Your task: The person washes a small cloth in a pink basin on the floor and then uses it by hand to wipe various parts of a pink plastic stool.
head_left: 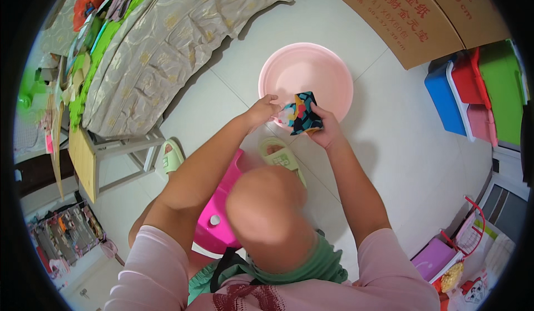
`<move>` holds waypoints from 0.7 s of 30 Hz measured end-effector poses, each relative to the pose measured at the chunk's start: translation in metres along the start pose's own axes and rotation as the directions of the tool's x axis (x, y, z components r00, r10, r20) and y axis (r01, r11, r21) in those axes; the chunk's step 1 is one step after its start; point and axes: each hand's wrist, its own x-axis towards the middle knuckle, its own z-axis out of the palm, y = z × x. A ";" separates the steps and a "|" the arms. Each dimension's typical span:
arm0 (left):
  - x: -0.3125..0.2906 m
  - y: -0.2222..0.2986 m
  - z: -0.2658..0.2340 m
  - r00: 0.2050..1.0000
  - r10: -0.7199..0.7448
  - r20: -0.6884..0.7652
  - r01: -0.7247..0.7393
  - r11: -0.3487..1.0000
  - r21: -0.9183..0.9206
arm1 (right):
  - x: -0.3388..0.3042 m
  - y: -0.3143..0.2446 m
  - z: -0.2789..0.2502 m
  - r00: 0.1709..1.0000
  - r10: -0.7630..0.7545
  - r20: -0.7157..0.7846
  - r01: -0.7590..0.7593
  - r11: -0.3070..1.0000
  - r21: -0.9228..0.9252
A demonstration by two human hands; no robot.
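Over the near rim of a pale pink basin [272, 66], a small piece of patterned cloth [305, 116] is held up between my hands. It is dark with teal, yellow and red shapes, and its left part is pale with a floral print. My right hand [327, 130] grips the dark right end, thumb on top and fingers underneath. At the pale left end, my left hand [261, 113] has its fingers closed on the cloth's edge. Whether the cloth is folded or sewn as a pouch, I cannot tell.
A bright pink plastic stool [222, 222] is under me. Light green slippers [278, 154] are on my feet, on the tiled floor. Cardboard boxes [400, 16] stand far right, above coloured bins [445, 97]. A patterned cover [167, 44] drapes furniture at left, beside a wooden stand [83, 161].
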 end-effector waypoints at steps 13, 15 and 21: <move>0.118 -0.014 0.018 0.990 0.096 0.106 -0.094 0.995 -0.028 | 0.115 -0.019 -0.051 0.946 -0.295 -0.133 0.102 0.663 -0.742; 0.139 -0.017 0.008 0.995 0.058 0.077 -0.063 0.996 0.063 | 0.135 -0.022 -0.073 0.941 -0.257 -0.222 0.047 0.746 -0.664; 0.168 -0.051 0.012 0.836 0.547 -0.048 -0.329 0.569 0.754 | 0.162 -0.007 -0.095 0.598 -0.798 0.076 0.054 -0.054 -0.997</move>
